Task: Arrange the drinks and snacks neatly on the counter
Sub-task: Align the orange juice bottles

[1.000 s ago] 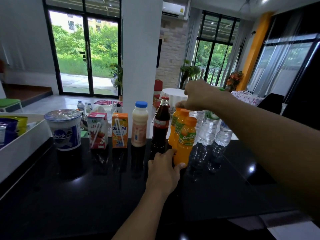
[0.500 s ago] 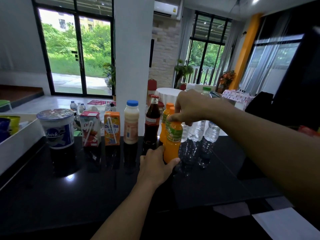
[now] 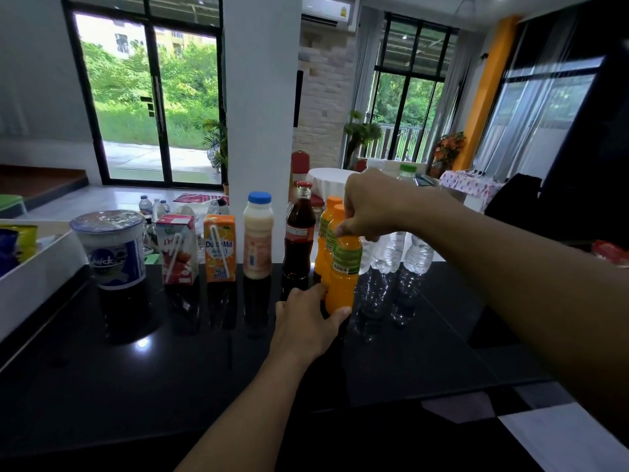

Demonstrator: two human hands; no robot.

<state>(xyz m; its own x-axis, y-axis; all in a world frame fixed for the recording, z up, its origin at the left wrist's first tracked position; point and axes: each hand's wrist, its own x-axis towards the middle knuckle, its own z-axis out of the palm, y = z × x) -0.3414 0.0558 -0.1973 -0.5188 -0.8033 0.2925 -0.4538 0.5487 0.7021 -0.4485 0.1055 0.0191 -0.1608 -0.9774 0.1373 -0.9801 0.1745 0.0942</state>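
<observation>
- Since a second ago your right hand [image 3: 371, 206] has come off the orange bottles farther back and now grips the top of the front orange bottle [image 3: 343, 267], hiding its cap; your left hand is where it was, at that bottle's base.
- Your left hand [image 3: 306, 321] rests on the black counter [image 3: 170, 386], thumb and fingers wrapped partly around the bottle's foot: a loose grip, not fully closed.
- The front orange bottle stands upright, touching the two other orange bottles [image 3: 328, 233] lined up just behind it.
- To their left, in a row along the counter's far edge: cola bottle [image 3: 300, 233], milky bottle with a blue cap [image 3: 258, 236], orange juice carton [image 3: 219, 248], red carton [image 3: 177, 250], and a foil-lidded tub [image 3: 110, 248].
- Clear water bottles [image 3: 401, 250] stand just right of the orange ones, partly behind your right wrist.
- A white tray [image 3: 30, 277] with snack packets sits at the far left.
</observation>
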